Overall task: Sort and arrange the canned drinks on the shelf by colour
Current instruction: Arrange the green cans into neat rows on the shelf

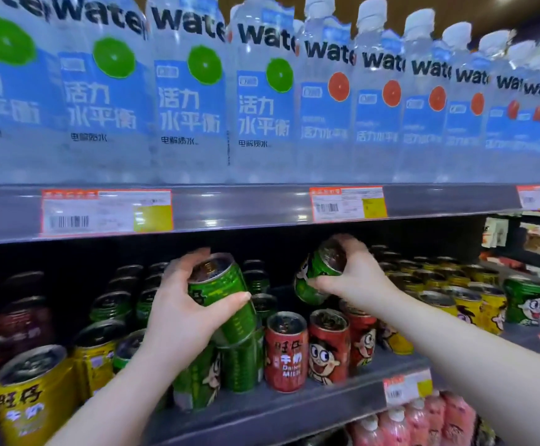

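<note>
my left hand [178, 304] grips a green can [222, 296] above the red cans [286, 350]. my right hand [350, 275] grips another green can [315, 278]. they look hard, smooth, maybe slippery, so i'd hold round the middle.

Two hands showed: the left hand [181, 310] gripped one green can [223, 291], the right hand [358, 281] a second green can [313, 275]. Three red cans [286, 350] stood at the near shelf [294, 410] edge. Four lime-marked bottles [191, 101] stood above on the left. Three price tags [106, 212] lined the upper rail [246, 204]. Yellow cans [27, 400] were too crowded to count.
</note>
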